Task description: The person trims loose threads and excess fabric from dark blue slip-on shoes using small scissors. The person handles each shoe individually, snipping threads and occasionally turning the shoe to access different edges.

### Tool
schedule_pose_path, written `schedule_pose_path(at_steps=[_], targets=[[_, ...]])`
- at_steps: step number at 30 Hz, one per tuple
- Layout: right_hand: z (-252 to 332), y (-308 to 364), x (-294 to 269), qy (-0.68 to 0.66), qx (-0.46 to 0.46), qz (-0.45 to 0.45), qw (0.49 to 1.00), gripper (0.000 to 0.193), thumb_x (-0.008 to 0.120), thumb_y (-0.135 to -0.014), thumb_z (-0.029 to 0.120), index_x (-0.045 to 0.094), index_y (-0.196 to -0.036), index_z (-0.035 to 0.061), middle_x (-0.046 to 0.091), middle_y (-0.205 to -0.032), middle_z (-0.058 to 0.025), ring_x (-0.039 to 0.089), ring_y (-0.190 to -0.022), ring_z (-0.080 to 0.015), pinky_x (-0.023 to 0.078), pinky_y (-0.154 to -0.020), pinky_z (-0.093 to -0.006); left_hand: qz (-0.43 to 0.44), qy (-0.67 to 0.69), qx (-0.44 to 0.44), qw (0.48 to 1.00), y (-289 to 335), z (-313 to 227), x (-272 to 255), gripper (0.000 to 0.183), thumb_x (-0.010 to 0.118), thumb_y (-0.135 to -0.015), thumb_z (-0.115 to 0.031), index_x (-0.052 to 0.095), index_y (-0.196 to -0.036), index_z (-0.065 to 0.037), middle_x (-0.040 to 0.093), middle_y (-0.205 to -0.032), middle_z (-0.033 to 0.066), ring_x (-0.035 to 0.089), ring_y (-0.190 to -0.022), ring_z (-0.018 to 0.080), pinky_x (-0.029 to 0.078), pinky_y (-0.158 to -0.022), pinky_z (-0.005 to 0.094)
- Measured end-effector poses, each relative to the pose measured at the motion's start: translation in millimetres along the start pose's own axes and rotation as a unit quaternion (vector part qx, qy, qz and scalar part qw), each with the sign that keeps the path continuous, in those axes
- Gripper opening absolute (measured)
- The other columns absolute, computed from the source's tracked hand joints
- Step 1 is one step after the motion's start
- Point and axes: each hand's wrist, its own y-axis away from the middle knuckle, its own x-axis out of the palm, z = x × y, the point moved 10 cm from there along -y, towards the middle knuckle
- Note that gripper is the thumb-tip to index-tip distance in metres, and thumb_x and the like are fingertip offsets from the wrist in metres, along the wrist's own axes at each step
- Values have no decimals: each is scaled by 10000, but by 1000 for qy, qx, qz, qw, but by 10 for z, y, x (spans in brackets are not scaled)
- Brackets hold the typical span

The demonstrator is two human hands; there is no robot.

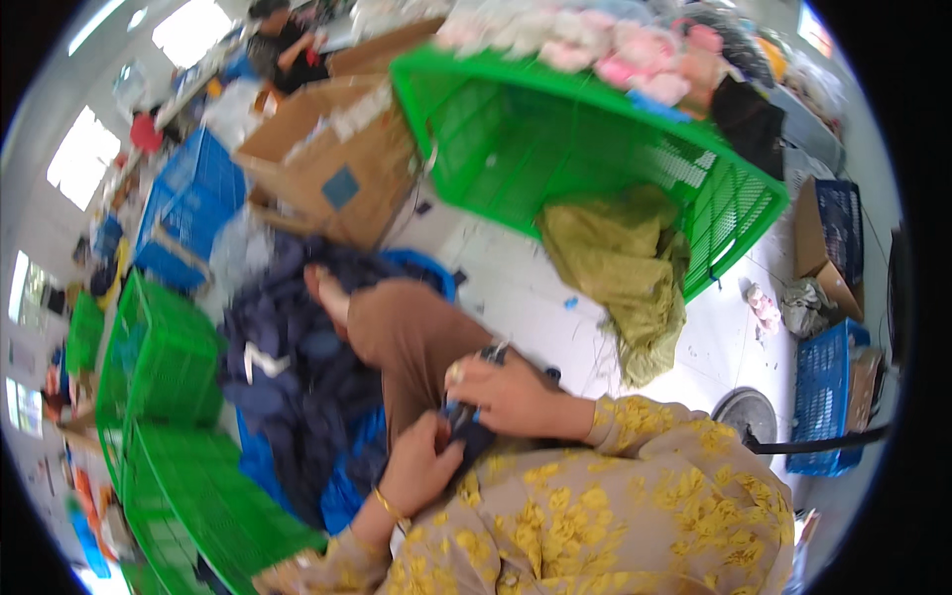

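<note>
While two hands (420, 464) (526, 399) hold one dark cloth (473, 437) | one bracelet (392, 510) shows

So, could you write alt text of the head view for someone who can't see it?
A person in a flowered top has left hand and right hand close together at dark cloth. A heap of navy fabric lies left; olive cloth spills from a green crate ahead.

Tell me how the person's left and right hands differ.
The left hand has a gold-coloured bracelet at its wrist; the right hand shows a ring but no bracelet. The left hand sits lower in the picture, the right hand higher. Both are ungloved and hold dark cloth.
</note>
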Motion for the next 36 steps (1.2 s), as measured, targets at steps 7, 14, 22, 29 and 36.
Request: schedule_pose_path(at_steps=[7, 14, 22, 29, 36], targets=[[-252, 173, -77, -173, 94, -57, 979, 377, 554, -642, -159, 641, -953, 36, 551, -982, -105, 601, -878, -261, 484, -734, -291, 253, 39, 31, 966, -9, -189, 191, 269, 712, -828, -171, 527, -912, 5, 577, -767, 149, 571, -686, 236, 467, -641, 332], [-306, 297, -84, -82, 89, -105, 987, 366, 651, -609, -97, 654, -926, 87, 558, -888, -83, 592, -794, -260, 478, -664, -332, 149, 261, -74, 951, -317, 160, -15, 111, 636, -895, -68, 606, -980, -3, 624, -808, 21, 593, -655, 66, 491, -586, 202], [-169, 342, -88, -13, 0, -92, 996, 388, 681, -555, -44, 646, -924, 71, 563, -869, -63, 569, -756, -281, 458, -654, -368, 14, 233, -91, 968, -461, 135, 52, 170, 603, -933, -124, 626, -1044, 3, 577, -684, -40, 464, -515, 8, 339, -434, 171], [-144, 174, 31, 60, 4, -4, 998, 363, 713, -578, 32, 580, -908, 103, 520, -832, -40, 557, -719, -279, 435, -660, -385, 45, 464, -219, 857, -381, 448, 288, 85, 599, -935, -129, 624, -964, -54, 466, -655, -71, 366, -515, 9, 272, -433, 169], [-273, 5, 167, 57, 45, 111, 991, 323, 739, -598, 126, 537, -849, 122, 540, -820, -46, 571, -711, -288, 435, -644, -394, 70, 570, -233, 785, -378, 555, 418, 58, 619, -922, -129, 603, -885, -88, 446, -666, -74, 356, -530, 14, 252, -440, 168]])
